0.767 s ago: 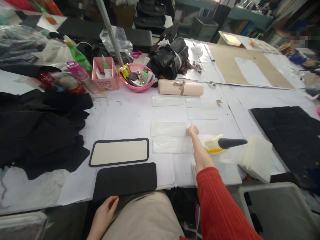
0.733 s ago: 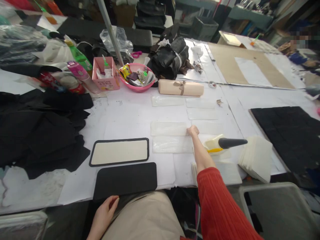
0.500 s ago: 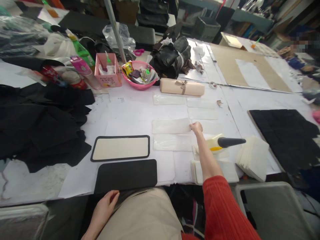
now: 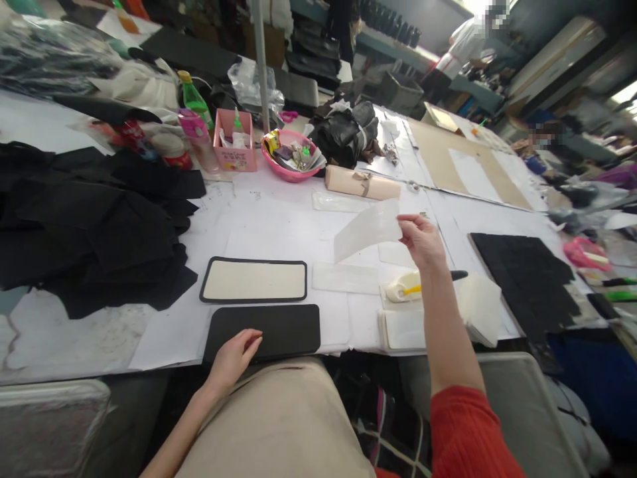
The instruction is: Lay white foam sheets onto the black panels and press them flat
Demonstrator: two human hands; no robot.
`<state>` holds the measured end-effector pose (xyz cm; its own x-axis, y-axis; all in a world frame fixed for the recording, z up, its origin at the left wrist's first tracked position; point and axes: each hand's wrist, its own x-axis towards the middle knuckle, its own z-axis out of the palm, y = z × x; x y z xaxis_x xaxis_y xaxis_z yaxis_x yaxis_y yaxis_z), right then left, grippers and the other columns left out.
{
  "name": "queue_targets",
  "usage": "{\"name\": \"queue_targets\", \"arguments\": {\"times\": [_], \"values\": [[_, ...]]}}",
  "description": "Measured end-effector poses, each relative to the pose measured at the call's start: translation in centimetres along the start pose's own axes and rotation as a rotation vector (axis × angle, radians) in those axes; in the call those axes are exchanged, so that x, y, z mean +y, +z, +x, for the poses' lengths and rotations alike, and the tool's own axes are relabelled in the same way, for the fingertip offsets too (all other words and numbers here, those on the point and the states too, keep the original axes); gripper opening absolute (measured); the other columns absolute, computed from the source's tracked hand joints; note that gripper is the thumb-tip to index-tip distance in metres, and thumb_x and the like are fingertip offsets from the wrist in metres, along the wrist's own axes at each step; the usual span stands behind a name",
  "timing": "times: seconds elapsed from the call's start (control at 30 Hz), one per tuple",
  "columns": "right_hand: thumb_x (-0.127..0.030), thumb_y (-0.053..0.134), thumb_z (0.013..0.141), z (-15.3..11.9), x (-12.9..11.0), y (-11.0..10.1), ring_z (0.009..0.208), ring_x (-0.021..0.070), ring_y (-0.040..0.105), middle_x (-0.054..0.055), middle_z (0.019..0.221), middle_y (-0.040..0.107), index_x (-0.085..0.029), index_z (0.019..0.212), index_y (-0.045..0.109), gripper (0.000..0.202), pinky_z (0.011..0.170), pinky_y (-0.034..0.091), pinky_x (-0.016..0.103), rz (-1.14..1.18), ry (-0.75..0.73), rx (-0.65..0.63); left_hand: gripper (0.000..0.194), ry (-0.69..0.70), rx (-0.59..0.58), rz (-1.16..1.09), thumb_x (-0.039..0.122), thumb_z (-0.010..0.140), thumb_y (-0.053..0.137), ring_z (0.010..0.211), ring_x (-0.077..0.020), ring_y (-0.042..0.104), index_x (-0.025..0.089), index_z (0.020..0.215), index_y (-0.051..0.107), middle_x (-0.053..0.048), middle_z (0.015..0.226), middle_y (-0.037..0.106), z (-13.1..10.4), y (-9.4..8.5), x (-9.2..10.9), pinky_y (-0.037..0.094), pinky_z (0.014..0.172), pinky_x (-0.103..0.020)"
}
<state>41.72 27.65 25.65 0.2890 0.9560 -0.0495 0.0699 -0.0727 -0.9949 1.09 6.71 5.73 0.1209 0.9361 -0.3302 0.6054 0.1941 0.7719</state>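
My right hand (image 4: 421, 240) pinches one end of a thin translucent white strip (image 4: 368, 229), lifted above the table and sloping down to the left. Below it another translucent strip (image 4: 346, 277) lies flat. Over the near black rounded panel (image 4: 291, 328) is my left hand (image 4: 239, 355), its fingers closed together; whether something small is between them cannot be made out. Just beyond that panel lies a cream panel (image 4: 256, 281) with a black border. A pale bottle-like tool (image 4: 401, 289) with a yellow part is partly hidden behind my right forearm.
Black fabric pieces (image 4: 89, 226) cover the left side. A pink basin (image 4: 291, 174), a pink box (image 4: 235, 159) and a beige roll (image 4: 361, 182) stand farther back. White pieces (image 4: 403, 330) are stacked near the front edge. A black sheet (image 4: 527, 279) lies right. Another person (image 4: 465, 46) is in the background.
My right hand has raised the translucent strip off the table. My left hand has moved up from the table's edge onto the black panel. The view has shifted.
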Motion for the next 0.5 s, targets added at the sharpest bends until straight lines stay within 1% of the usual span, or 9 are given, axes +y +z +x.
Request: {"name": "queue_targets", "arguments": {"times": [0.17, 0.3, 0.4, 0.5], "values": [[-0.029, 0.083, 0.062, -5.2, -4.7, 1.5, 0.063, 0.0100, 0.064, -0.001, 0.075, 0.070, -0.016, 0.087, 0.069, 0.031, 0.058, 0.054, 0.021, 0.024, -0.049, -0.005, 0.023, 0.169, -0.023, -0.174, 0.039, 0.086, 0.054, 0.081, -0.0203, 0.067, 0.023, 0.096, 0.067, -0.004, 0.093, 0.072, 2.6, 0.3, 1.0, 0.052, 0.075, -0.032], [-0.030, 0.083, 0.068, -10.1, -7.7, 2.6, 0.065, 0.0102, 0.066, -0.001, 0.082, 0.071, -0.018, 0.090, 0.071, 0.028, 0.055, 0.054, 0.019, -0.019, -0.086, 0.024, 0.018, 0.299, 0.031, -0.275, 0.033, 0.085, 0.059, 0.074, -0.0184, 0.066, 0.022, 0.098, 0.064, -0.004, 0.088, 0.071, 4.5, 1.1, 2.6, 0.052, 0.070, -0.031], [-0.031, 0.081, 0.072, -13.6, -9.0, 3.5, 0.069, 0.0109, 0.067, -0.001, 0.085, 0.071, -0.020, 0.090, 0.072, 0.023, 0.056, 0.056, 0.019, -0.023, -0.111, 0.065, 0.019, 0.376, 0.078, -0.364, 0.033, 0.084, 0.063, 0.074, -0.0168, 0.065, 0.021, 0.099, 0.059, -0.004, 0.086, 0.069, 5.6, 1.8, 4.1, 0.052, 0.068, -0.030], [-0.032, 0.078, 0.076, -16.7, -9.1, 4.3, 0.074, 0.0133, 0.069, 0.000, 0.088, 0.072, -0.022, 0.091, 0.073, 0.018, 0.063, 0.058, 0.022, -0.019, -0.141, 0.092, 0.028, 0.395, 0.081, -0.494, 0.033, 0.081, 0.069, 0.073, -0.0154, 0.065, 0.020, 0.100, 0.053, -0.004, 0.089, 0.068, 5.9, 2.3, 5.1, 0.052, 0.067, -0.029]]}}
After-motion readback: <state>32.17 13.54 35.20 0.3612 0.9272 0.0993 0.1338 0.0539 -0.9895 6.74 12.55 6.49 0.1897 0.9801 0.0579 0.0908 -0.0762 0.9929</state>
